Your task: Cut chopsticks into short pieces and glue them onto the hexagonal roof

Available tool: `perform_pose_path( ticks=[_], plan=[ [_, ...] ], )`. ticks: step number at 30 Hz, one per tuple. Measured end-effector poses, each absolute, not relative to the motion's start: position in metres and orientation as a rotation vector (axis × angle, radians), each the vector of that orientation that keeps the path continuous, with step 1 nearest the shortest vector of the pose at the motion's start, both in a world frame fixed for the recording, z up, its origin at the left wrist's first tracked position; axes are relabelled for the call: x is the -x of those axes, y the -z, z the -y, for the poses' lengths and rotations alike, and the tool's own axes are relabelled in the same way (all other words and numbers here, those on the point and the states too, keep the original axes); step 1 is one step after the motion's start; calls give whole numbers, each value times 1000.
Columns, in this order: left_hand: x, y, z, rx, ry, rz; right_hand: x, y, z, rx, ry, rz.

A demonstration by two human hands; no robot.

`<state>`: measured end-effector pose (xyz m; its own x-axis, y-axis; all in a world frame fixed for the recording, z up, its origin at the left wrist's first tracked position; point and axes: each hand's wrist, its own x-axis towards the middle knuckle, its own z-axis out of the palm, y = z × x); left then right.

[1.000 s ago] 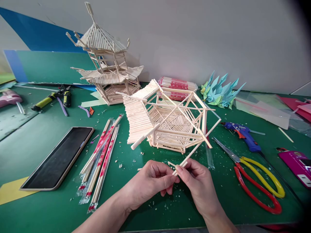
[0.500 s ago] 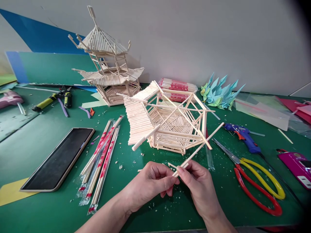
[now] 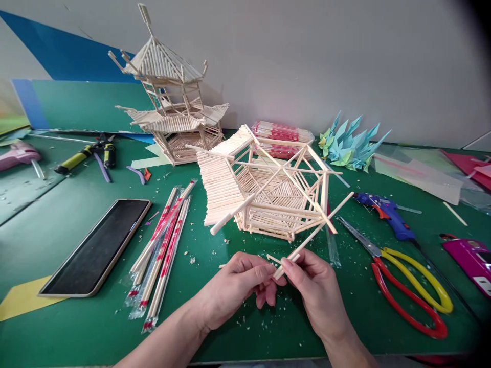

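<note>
In front of the unfinished chopstick pavilion point(image 3: 284, 189), my right hand point(image 3: 314, 286) is closed, thumb and fingers pinching a long wooden chopstick point(image 3: 322, 227) and a short cut piece lying along it. The chopstick slants up to the right, passing in front of the pavilion's near corner. My left hand point(image 3: 238, 289) is closed at the lower end of the same chopstick, its thumb against the fingers. A thin stick bit pokes up between the hands. Roof strips cover the pavilion's left side; bare beams show on the right.
Large scissors point(image 3: 406, 278) and a blue glue gun point(image 3: 391, 217) lie to the right. Wrapped chopsticks point(image 3: 163, 250) and a phone point(image 3: 95, 248) are on the left. Behind stand a tiered chopstick pagoda point(image 3: 172, 112), more chopstick packs point(image 3: 284, 133) and folded blue paper point(image 3: 351, 143).
The view has shifted slightly. My left thumb has moved up a little along the chopstick's lower end, while my right hand keeps its pinch.
</note>
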<state>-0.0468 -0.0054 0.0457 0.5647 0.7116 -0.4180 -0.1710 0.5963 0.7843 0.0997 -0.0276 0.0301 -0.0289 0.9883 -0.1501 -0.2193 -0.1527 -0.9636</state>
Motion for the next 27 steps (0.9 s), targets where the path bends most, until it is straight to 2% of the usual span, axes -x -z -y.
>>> perform_pose_path(
  ticks=[14,27],
  plan=[
    [48,-49,5,-1031,-539,-885,-100,-30,29,1167,-1398,1004],
    [46,-52,6,-1038,-548,-931,-100,-28,29,1195,-1389,1001]
  ],
)
